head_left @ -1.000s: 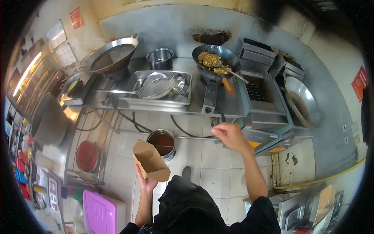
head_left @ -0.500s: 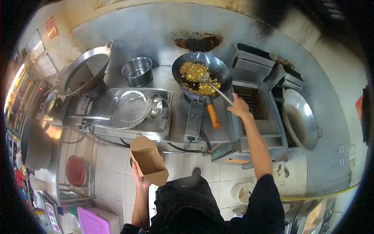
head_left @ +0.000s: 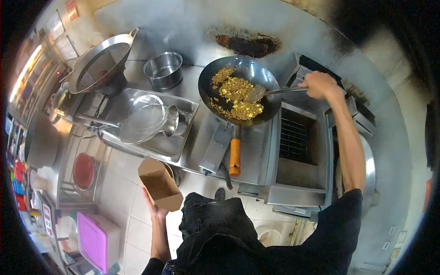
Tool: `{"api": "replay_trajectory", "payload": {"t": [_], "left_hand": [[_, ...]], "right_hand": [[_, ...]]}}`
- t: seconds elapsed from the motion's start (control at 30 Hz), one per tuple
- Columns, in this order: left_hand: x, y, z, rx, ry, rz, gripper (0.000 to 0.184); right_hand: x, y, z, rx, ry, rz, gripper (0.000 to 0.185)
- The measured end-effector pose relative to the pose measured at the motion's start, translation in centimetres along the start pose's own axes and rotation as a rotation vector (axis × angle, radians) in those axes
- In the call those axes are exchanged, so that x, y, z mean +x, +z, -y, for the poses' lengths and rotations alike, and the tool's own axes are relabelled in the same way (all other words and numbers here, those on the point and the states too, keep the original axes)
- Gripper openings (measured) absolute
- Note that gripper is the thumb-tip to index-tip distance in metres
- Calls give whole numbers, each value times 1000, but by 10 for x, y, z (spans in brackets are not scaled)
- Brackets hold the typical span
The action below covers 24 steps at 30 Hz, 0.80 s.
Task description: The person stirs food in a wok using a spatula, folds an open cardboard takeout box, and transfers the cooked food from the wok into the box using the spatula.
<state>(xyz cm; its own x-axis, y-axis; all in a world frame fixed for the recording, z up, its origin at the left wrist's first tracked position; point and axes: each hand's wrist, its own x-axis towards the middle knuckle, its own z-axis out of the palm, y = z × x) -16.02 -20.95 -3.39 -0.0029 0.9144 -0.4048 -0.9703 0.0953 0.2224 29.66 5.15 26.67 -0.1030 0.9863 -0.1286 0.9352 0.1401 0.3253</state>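
Observation:
My right hand [head_left: 319, 85] is closed on the handle end of a metal spatula [head_left: 256, 93], whose blade rests among the yellow-brown fried food [head_left: 234, 90] in a dark wok [head_left: 268, 79]. The wok sits on the burner, its wooden handle [head_left: 234, 158] toward me. Low on the left, my left hand [head_left: 155, 207] holds an open brown cardboard box [head_left: 160, 185] from beneath and the side. The inside of the box shows bare cardboard.
Left of the wok are a steel tray [head_left: 173, 150] with a strainer [head_left: 143, 120], a steel pot [head_left: 163, 70] and a large pan [head_left: 101, 64]. A fryer [head_left: 298, 172] stands right of the wok. A purple-lidded bin [head_left: 92, 240] is on the floor.
My right hand has moved from over the floor to the spatula, and now grips it out to the right. The spatula handle has swung up and right. The view has moved closer to the wok.

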Motion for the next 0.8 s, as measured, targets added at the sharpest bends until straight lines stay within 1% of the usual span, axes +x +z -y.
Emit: {"api": "replay_trajectory", "payload": {"t": [0.07,0.13,0.17,0.2,0.27,0.3,0.33,0.37,0.43,0.47,0.5,0.53,0.57,0.6,0.63,0.67,0.7,0.73,0.77,0.8], "left_hand": [[2,0,10,-28,28,-10,61],[9,-9,8,4,81,21,60],[9,-6,8,4,80,15,60],[11,-3,9,15,79,24,60],[16,0,13,20,83,23,61],[20,0,14,4,76,1,61],[24,-2,13,-7,67,-17,61],[31,-11,11,-44,45,-28,62],[37,6,13,-51,26,-42,62],[41,12,14,-61,7,-62,61],[43,12,12,-66,11,-19,62],[48,10,11,-68,12,-21,62],[53,5,9,-66,-10,54,65],[57,2,8,-62,-32,129,69],[60,2,7,-103,-41,115,70],[60,4,6,-106,-40,119,70],[57,13,6,-35,-19,148,70],[56,18,4,38,2,176,71],[59,18,3,32,7,173,71],[57,15,2,-3,-12,103,68]], "right_hand": [[19,-1,-46,88,-142,93,21],[15,-21,-65,178,-81,292,38],[13,-29,-76,268,-10,382,38],[9,-39,-77,264,-12,386,38],[1,-53,-74,416,160,594,35],[0,-55,-70,458,159,654,35],[2,-48,-67,461,155,660,35],[7,-38,-65,551,134,704,36],[16,-17,-62,712,88,801,42],[19,-4,-55,719,64,772,42],[21,9,-43,726,40,745,42],[23,26,-28,793,60,726,42],[24,45,-12,862,81,705,41],[25,70,1,937,75,607,40],[21,79,13,948,74,496,36],[19,81,20,954,71,383,33],[17,76,18,951,69,379,33],[13,65,11,886,92,320,35],[11,55,4,816,112,264,36],[13,46,-3,810,108,273,36]]}}
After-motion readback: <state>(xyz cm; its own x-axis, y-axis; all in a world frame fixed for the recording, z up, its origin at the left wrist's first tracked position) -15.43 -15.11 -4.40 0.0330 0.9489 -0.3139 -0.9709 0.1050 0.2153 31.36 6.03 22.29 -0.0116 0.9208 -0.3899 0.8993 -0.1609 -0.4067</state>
